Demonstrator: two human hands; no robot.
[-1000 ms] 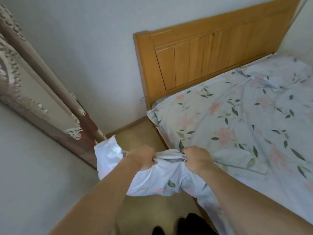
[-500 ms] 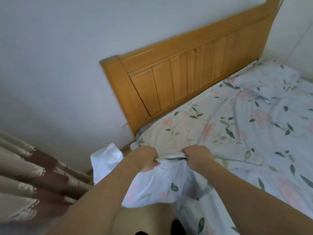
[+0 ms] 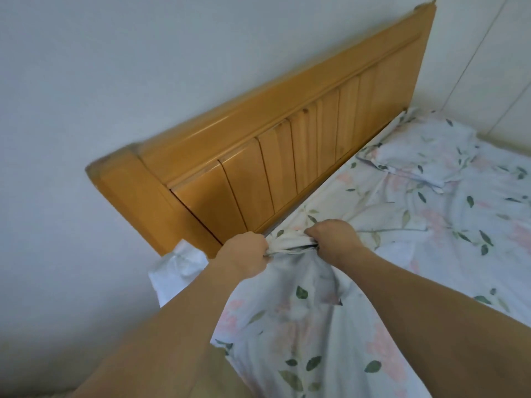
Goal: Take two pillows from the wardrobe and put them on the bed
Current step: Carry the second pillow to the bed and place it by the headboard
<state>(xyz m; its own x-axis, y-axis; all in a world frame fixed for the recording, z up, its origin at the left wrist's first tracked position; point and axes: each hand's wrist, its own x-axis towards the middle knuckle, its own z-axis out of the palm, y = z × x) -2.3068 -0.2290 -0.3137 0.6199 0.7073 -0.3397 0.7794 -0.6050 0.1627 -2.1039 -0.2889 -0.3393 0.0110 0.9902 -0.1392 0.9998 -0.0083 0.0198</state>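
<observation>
Floral-print white fabric pillow (image 3: 287,305) gripped by left hand (image 3: 244,254) and right hand (image 3: 333,239).
Both fists clench its bunched edge; swinging it clear over the mattress edge should land it flat beside the wooden headboard (image 3: 287,145).

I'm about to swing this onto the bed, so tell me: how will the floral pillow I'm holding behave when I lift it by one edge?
Probably floppy: the pillow sags below where the left hand and right hand bunch its edge. Likely light for its size, since a pinch grip holds it. The loose cover could slip, so it may land crooked near the headboard.
</observation>
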